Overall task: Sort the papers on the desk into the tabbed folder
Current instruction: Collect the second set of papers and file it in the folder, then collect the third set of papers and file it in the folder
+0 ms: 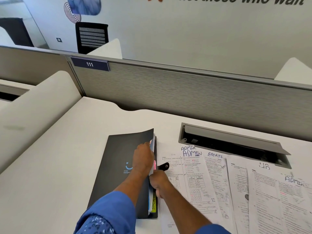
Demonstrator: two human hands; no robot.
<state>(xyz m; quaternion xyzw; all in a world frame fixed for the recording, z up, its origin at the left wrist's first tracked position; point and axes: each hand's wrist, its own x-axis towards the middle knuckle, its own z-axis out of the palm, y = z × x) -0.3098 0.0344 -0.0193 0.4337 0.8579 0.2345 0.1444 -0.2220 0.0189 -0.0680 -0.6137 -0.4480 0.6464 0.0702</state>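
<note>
Lying flat on the desk point(59, 166), the tabbed folder point(118, 166) is being opened at its right edge, just beside the row of papers point(194, 179) spread to its right. The front cover's edge is lifted by the left hand point(143, 157), whose fingers are curled over it and pinch it. The lower edge near the strap point(164, 166) is gripped by the right hand point(159, 182), closed on the folder's edge (what lies under the palm cannot be told). Should the cover be released too soon, it could fall shut on the coloured tabs point(154, 206) and bend them. Were the folder dragged rightward, the nearest sheet marked ADMIN could be creased or pushed beneath it. A sheet might also be filed behind the wrong tab, since the labels are partly hidden.
</note>
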